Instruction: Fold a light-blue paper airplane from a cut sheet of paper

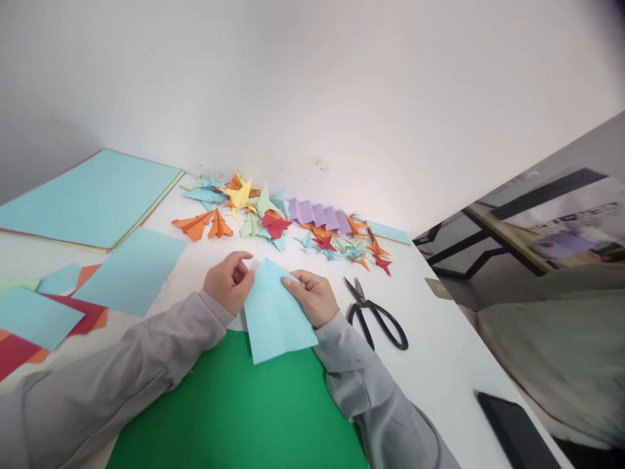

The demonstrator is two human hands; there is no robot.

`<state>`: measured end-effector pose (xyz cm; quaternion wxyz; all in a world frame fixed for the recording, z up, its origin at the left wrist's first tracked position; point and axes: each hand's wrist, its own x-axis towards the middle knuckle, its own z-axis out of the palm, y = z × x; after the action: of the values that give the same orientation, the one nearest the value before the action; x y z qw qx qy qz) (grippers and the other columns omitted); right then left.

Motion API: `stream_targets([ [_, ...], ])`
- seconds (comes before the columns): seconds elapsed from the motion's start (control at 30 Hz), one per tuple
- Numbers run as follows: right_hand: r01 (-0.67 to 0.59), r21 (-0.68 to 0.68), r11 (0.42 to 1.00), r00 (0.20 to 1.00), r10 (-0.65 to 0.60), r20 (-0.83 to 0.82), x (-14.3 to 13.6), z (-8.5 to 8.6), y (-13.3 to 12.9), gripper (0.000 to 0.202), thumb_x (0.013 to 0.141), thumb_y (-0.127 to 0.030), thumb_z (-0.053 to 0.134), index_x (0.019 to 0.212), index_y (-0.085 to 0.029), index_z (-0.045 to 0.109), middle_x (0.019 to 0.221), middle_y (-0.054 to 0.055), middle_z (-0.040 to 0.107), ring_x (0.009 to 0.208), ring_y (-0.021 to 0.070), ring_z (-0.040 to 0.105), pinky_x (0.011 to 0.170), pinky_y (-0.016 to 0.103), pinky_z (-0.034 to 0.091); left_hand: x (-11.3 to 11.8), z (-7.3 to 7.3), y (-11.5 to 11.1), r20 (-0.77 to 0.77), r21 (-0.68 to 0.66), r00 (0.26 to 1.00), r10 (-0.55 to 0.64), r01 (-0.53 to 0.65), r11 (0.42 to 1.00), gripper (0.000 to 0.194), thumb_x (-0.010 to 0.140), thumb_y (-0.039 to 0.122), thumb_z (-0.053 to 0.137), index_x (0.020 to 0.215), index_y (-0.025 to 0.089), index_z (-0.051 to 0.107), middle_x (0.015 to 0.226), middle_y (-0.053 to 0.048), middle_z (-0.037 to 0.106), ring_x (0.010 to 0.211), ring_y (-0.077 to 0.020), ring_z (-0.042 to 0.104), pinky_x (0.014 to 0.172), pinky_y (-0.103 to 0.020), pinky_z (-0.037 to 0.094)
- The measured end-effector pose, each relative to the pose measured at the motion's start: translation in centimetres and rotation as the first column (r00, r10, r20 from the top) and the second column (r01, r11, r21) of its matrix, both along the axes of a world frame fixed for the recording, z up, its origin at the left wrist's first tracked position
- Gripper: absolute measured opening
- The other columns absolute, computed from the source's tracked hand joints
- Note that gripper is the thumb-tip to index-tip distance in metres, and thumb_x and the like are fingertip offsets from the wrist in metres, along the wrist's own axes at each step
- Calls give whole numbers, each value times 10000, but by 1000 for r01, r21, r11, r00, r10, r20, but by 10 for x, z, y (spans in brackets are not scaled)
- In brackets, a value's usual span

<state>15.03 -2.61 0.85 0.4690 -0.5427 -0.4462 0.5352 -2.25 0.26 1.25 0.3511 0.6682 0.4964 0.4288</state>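
Note:
A light blue sheet [278,319] with its top corners folded to a point is held up over a green board [234,404]. My right hand [315,296] pinches its right edge near the top, thumb on the front. At the sheet's upper left edge is my left hand [230,280], its fingers curled and apart at the tips; it does not appear to grip the paper. Black-handled scissors [362,301] lie with slightly parted blades to the right of my right hand.
Folded paper pieces [239,193] in several colours and a purple pleated strip [319,216] line the wall. Large blue-topped sheets [92,198] and loose cut papers [137,270] lie left. A dark phone-like object [515,430] rests near the table's right edge.

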Motion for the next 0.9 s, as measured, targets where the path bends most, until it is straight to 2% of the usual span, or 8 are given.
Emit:
stream_targets([
  [0.07, -77, -37, 996, 994, 79, 75, 1, 3, -7, 297, 590, -428, 666, 697, -155, 618, 509, -18, 582, 402, 92, 451, 389, 217, 330, -5, -1, 0, -139, 290, 990, 39, 3, 957, 191, 695, 172, 486, 858, 142, 581, 677, -7, 518, 546, -94, 458, 512, -230, 417],
  [0.13, -129, -40, 991, 966, 135, 221, 2, 5, -13, 261, 619, -417, 637, 653, -160, 610, 478, -24, 548, 396, 88, 420, 384, 215, 298, -8, -5, -3, -281, 481, 957, -70, 204, 853, 171, 714, 143, 460, 799, 140, 608, 733, -47, 558, 665, -137, 491, 619, -283, 446],
  [0.23, -154, 3, 988, 825, 127, 550, 1, 9, -20, 212, 652, -357, 606, 550, -175, 570, 403, -47, 434, 387, 77, 343, 391, 213, 233, -7, -13, -11, -481, 548, 847, -227, 493, 676, 225, 739, 90, 405, 795, 121, 620, 818, -90, 598, 776, -174, 499, 706, -323, 449],
  [0.3, -164, 13, 986, 669, 101, 737, -2, 11, -22, 205, 655, -319, 602, 517, -181, 539, 404, -46, 404, 402, 81, 340, 417, 223, 217, -5, -18, -17, -595, 530, 771, -227, 588, 611, 229, 748, 77, 397, 789, 108, 619, 857, -106, 603, 817, -189, 503, 724, -331, 453],
  [0.53, -89, 4, 996, 285, 21, 958, -12, 12, -34, 222, 761, -392, 486, 688, -196, 559, 515, 14, 538, 474, 135, 457, 461, 252, 183, -3, -22, -18, -661, 524, 714, -229, 658, 541, 214, 750, 59, 409, 806, 88, 614, 892, -105, 616, 881, -187, 516, 791, -311, 460],
  [0.67, -131, 171, 977, 74, -162, 984, -16, 4, -45, 214, 788, -366, 468, 754, -182, 574, 553, 38, 587, 474, 148, 480, 463, 271, 165, -6, -21, -18, -663, 540, 715, -224, 663, 519, 239, 777, 84, 375, 808, 85, 612, 923, -112, 627, 893, -178, 529, 841, -314, 452],
  [0.77, -354, 355, 865, -66, -402, 913, -18, 1, -52, 248, 818, -288, 443, 629, -170, 552, 539, 49, 575, 485, 141, 478, 494, 295, 202, -6, -23, -18, -660, 541, 715, -230, 665, 514, 237, 793, 109, 374, 841, 84, 605, 957, -111, 626, 933, -180, 525, 871, -317, 439],
  [0.9, -582, 445, 681, -37, -568, 822, -17, 0, -56, 162, 789, -128, 471, 672, -161, 579, 551, 21, 580, 509, 137, 486, 518, 304, 265, -6, -23, -15, -672, 506, 695, -254, 682, 528, 242, 802, 108, 356, 848, 106, 594, 953, -112, 616, 952, -181, 519, 869, -343, 437],
])
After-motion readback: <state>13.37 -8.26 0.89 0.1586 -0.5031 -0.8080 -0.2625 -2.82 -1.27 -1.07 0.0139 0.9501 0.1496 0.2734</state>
